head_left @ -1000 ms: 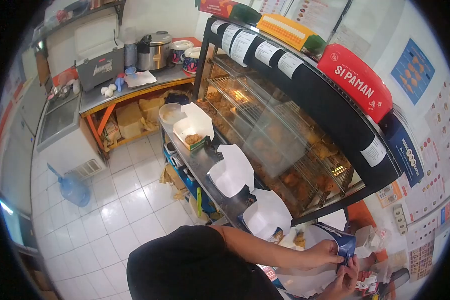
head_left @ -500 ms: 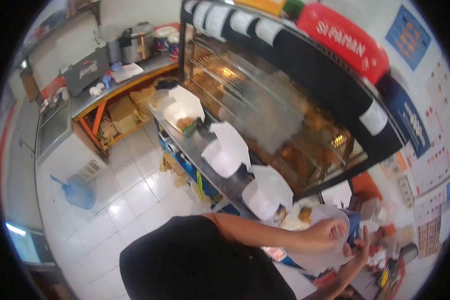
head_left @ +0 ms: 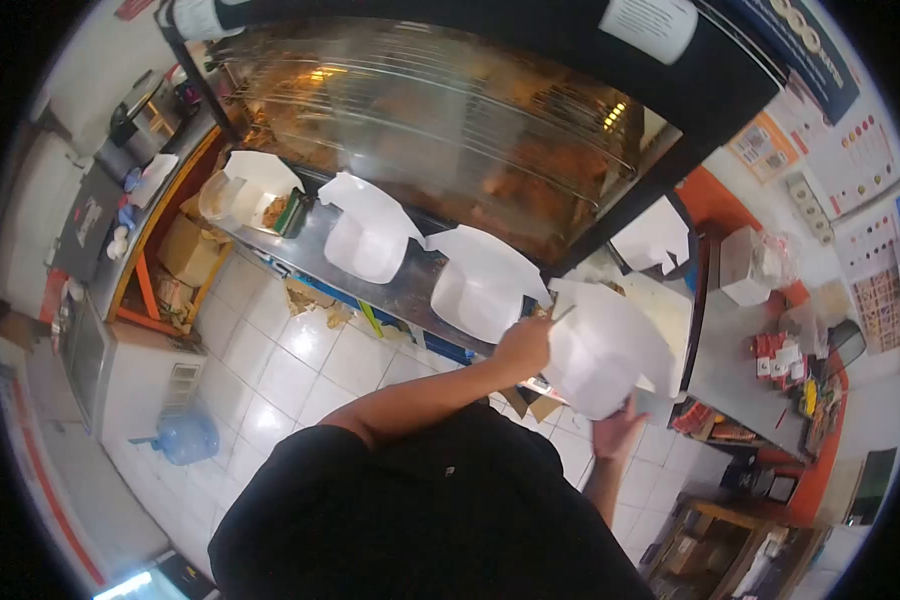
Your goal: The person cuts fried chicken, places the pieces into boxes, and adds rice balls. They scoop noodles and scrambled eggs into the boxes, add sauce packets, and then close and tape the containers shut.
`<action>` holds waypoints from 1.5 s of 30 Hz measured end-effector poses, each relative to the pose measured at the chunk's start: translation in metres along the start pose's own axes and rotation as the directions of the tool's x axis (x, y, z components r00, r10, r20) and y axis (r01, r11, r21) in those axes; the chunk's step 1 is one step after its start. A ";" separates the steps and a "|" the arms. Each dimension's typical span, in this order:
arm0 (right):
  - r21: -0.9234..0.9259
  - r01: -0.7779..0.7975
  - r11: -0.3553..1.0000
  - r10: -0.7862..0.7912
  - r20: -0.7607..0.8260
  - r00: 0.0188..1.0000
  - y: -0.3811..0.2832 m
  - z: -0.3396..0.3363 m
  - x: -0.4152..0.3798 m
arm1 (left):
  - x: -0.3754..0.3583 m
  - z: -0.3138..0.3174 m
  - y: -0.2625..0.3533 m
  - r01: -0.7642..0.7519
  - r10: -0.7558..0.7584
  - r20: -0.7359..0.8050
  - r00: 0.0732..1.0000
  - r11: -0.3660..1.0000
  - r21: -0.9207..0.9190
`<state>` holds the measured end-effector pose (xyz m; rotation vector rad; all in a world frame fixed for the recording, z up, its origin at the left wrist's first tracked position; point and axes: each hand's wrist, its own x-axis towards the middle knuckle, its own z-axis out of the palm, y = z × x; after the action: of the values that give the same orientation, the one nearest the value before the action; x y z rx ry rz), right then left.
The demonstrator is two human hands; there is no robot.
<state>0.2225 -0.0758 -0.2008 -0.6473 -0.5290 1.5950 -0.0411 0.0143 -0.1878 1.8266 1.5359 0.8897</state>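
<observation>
My left hand point(head_left: 522, 352) is closed beside the left edge of an open white box point(head_left: 595, 350), with a thin dark strip sticking out past its fingers. What it grips is too small to name. At the box's lower edge, my right hand point(head_left: 618, 430) holds it from the near side, the fingers partly hidden. To the left stand two more open white boxes, one nearer point(head_left: 478, 297) and one farther point(head_left: 368, 243). Farther left, an open box point(head_left: 260, 200) contains brown food and a green item.
Behind the boxes is a glass display cabinet point(head_left: 420, 120) with food on racks. The steel counter point(head_left: 310, 243) runs along it. Red packets point(head_left: 778, 358) lie on the right-hand counter point(head_left: 730, 350). A blue water bottle point(head_left: 185, 440) lies on the tiled floor.
The view has swung right and down. My hands, close together over the right end before, are now apart at an open white box. My left hand has moved to its left edge.
</observation>
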 end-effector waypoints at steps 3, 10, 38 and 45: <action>-0.270 -0.031 0.962 -0.026 -0.207 0.978 0.048 0.015 -0.009 | -0.018 0.011 -0.021 0.075 -0.079 0.038 0.996 0.993 0.088; -0.485 -0.064 0.872 -0.076 -0.264 0.962 0.118 -0.004 0.058 | -0.060 -0.034 -0.065 -0.109 0.159 -0.129 0.979 0.939 0.326; -0.696 -0.011 0.718 -0.183 -0.204 0.962 0.046 0.039 0.301 | -0.119 -0.062 -0.091 0.109 0.084 -0.429 0.899 0.908 0.406; -0.698 0.373 0.611 -0.394 0.140 0.908 -0.029 0.107 0.237 | -0.058 -0.069 -0.019 -0.164 0.206 -0.308 0.929 0.974 0.155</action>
<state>0.1544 0.1662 -0.1277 -1.0495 -1.2189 0.9213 -0.1138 -0.0383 -0.1673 2.0203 1.6657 1.2594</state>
